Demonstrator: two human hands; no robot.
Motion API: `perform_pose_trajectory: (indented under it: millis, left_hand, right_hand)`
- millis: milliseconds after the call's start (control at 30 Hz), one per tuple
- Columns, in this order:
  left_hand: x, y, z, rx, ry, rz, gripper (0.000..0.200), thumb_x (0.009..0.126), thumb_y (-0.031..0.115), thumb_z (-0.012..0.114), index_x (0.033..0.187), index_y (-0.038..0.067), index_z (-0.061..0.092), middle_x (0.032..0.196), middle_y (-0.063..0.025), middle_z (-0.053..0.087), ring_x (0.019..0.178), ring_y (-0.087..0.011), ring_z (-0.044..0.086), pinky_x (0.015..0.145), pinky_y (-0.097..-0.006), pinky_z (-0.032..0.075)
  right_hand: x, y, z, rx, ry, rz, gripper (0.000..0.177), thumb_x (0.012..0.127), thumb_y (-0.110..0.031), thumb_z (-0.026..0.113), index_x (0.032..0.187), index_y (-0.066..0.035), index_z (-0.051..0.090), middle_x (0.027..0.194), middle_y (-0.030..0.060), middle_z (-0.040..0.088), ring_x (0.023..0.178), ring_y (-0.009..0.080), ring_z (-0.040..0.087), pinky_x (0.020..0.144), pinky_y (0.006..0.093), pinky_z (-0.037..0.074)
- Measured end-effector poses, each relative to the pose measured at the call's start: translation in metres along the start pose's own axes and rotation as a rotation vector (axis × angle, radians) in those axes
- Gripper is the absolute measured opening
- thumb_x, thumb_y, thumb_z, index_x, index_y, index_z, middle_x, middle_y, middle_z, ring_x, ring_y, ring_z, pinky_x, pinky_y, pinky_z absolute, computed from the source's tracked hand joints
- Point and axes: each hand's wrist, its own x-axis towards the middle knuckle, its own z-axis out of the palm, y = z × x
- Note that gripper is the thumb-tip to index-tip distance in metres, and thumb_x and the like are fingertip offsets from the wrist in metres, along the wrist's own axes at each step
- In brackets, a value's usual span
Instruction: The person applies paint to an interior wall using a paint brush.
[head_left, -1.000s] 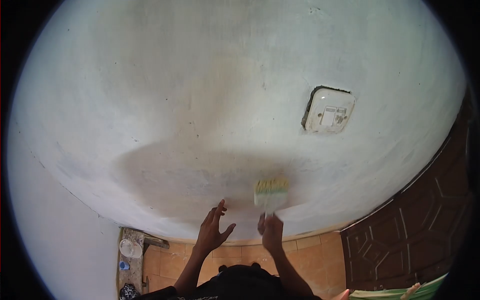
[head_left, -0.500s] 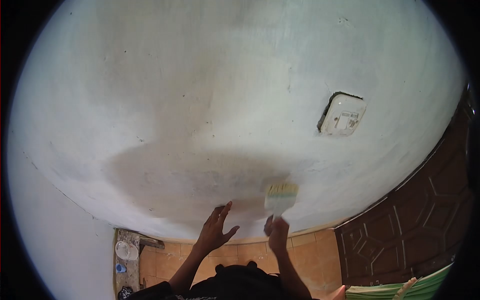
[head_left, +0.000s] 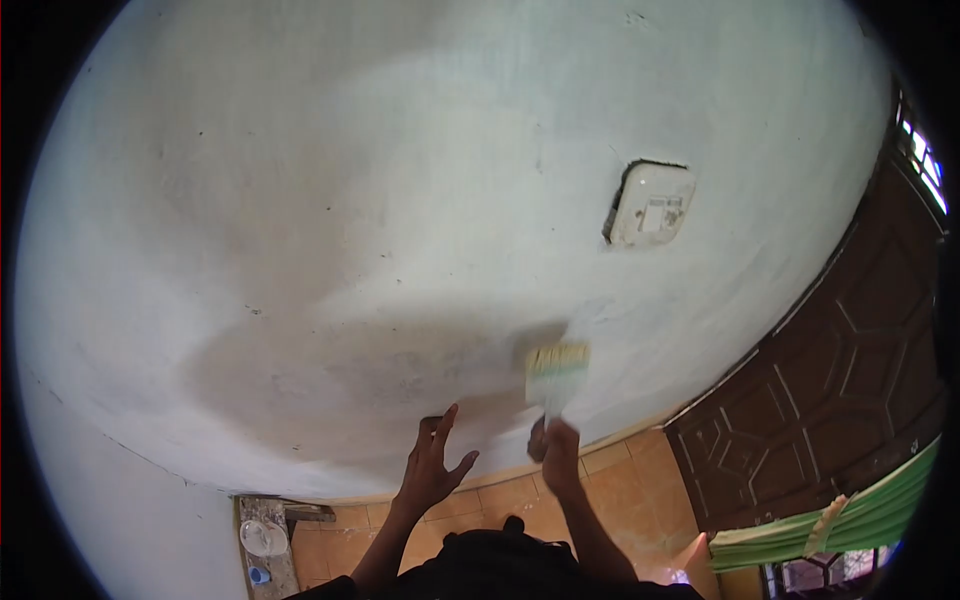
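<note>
Brush (head_left: 557, 365) slightly higher on wall (head_left: 400, 200), tight in right hand (head_left: 560, 455).

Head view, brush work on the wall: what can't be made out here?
Handle of the pale-bristled flat paintbrush: head view, hidden inside the right hand.
Left hand: head view, palm faces away; what it touches unclear.
White wall switch plate: head view, markings too small.
Clear plastic container: head view, too small for contents.
Brown carved wooden door: head view, cut by the lens edge.

Head camera (fisheye, 1 view) faces wall (head_left: 400, 200) close, tilted down.
</note>
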Motion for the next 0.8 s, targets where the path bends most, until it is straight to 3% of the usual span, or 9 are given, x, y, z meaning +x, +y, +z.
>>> perform_pose_trajectory:
  millis: [67, 133, 267, 367, 467, 533, 600, 700, 800]
  left_hand:
    - [0.000, 0.001, -0.001, 0.021, -0.033, 0.021, 0.074, 0.082, 0.021, 0.077, 0.147, 0.017, 0.042, 0.122, -0.0173, 0.047, 0.110, -0.0328, 0.057, 0.088, -0.0422, 0.053]
    - [0.001, 0.003, -0.005, 0.048, -0.080, 0.040, 0.063, 0.083, 0.021, 0.076, 0.141, 0.020, 0.051, 0.122, -0.0170, 0.045, 0.112, -0.0322, 0.055, 0.089, -0.0417, 0.052]
    - [-0.001, -0.003, -0.006, 0.028, -0.112, 0.061, 0.053, 0.084, 0.023, 0.075, 0.134, 0.025, 0.059, 0.122, -0.0155, 0.044, 0.115, -0.0298, 0.052, 0.091, -0.0420, 0.051]
    - [-0.001, -0.004, -0.010, 0.057, -0.138, 0.072, 0.052, 0.084, 0.024, 0.075, 0.133, 0.024, 0.059, 0.123, -0.0149, 0.043, 0.118, -0.0293, 0.050, 0.092, -0.0424, 0.050]
    - [-0.002, -0.006, -0.007, 0.073, -0.151, 0.099, 0.052, 0.084, 0.023, 0.076, 0.133, 0.023, 0.059, 0.124, -0.0155, 0.041, 0.119, -0.0304, 0.048, 0.093, -0.0416, 0.050]
    - [-0.002, -0.005, -0.007, 0.098, -0.166, 0.108, 0.054, 0.083, 0.024, 0.076, 0.134, 0.023, 0.058, 0.125, -0.0162, 0.040, 0.119, -0.0311, 0.048, 0.094, -0.0417, 0.050]
    - [-0.004, -0.007, -0.005, 0.097, -0.170, 0.113, 0.056, 0.083, 0.025, 0.076, 0.135, 0.023, 0.056, 0.127, -0.0173, 0.038, 0.120, -0.0326, 0.046, 0.094, -0.0427, 0.049]
    - [-0.007, -0.007, -0.001, 0.130, -0.165, 0.101, 0.058, 0.083, 0.025, 0.077, 0.136, 0.023, 0.055, 0.130, -0.0185, 0.035, 0.122, -0.0344, 0.044, 0.095, -0.0446, 0.049]
    - [-0.009, -0.004, 0.004, 0.138, -0.167, 0.077, 0.059, 0.082, 0.026, 0.077, 0.137, 0.023, 0.054, 0.132, -0.0191, 0.034, 0.124, -0.0356, 0.041, 0.096, -0.0454, 0.048]
  right_hand:
    - [0.030, -0.043, 0.014, 0.228, 0.004, 0.043, 0.040, 0.107, -0.035, 0.039, 0.075, -0.010, 0.041, 0.058, -0.0054, 0.030, 0.045, 0.0050, 0.025, 0.042, 0.0235, 0.020]
    - [0.042, -0.041, 0.016, 0.232, -0.010, 0.074, 0.041, 0.107, -0.036, 0.040, 0.075, -0.011, 0.041, 0.058, -0.0051, 0.031, 0.045, 0.0052, 0.025, 0.042, 0.0236, 0.019]
    - [0.008, 0.049, -0.005, 0.105, -0.018, 0.148, 0.042, 0.106, -0.039, 0.040, 0.075, -0.011, 0.042, 0.058, -0.0054, 0.033, 0.045, 0.0050, 0.027, 0.042, 0.0237, 0.019]
    - [-0.036, 0.041, -0.007, 0.057, 0.078, 0.331, 0.044, 0.106, -0.041, 0.039, 0.075, -0.011, 0.043, 0.058, -0.0059, 0.033, 0.045, 0.0046, 0.027, 0.042, 0.0237, 0.020]
    - [-0.007, -0.004, -0.008, 0.034, 0.074, -0.049, 0.044, 0.106, -0.043, 0.037, 0.077, -0.011, 0.044, 0.057, -0.0066, 0.032, 0.045, 0.0036, 0.028, 0.042, 0.0233, 0.020]
    - [0.022, -0.046, -0.006, 0.005, 0.156, -0.045, 0.042, 0.107, -0.037, 0.038, 0.079, -0.008, 0.049, 0.057, -0.0065, 0.034, 0.047, 0.0041, 0.029, 0.043, 0.0222, 0.024]
    - [0.046, -0.073, -0.007, 0.101, 0.077, -0.006, 0.044, 0.107, -0.039, 0.036, 0.081, -0.007, 0.050, 0.059, -0.0058, 0.036, 0.048, 0.0042, 0.030, 0.044, 0.0223, 0.025]
    - [0.051, -0.039, -0.012, 0.041, 0.025, -0.009, 0.047, 0.105, -0.050, 0.037, 0.078, -0.012, 0.044, 0.057, -0.0059, 0.033, 0.046, 0.0040, 0.026, 0.042, 0.0241, 0.021]
    - [0.008, 0.036, -0.023, -0.116, 0.070, 0.122, 0.045, 0.105, -0.047, 0.038, 0.078, -0.012, 0.045, 0.058, -0.0062, 0.035, 0.045, 0.0054, 0.029, 0.043, 0.0246, 0.024]
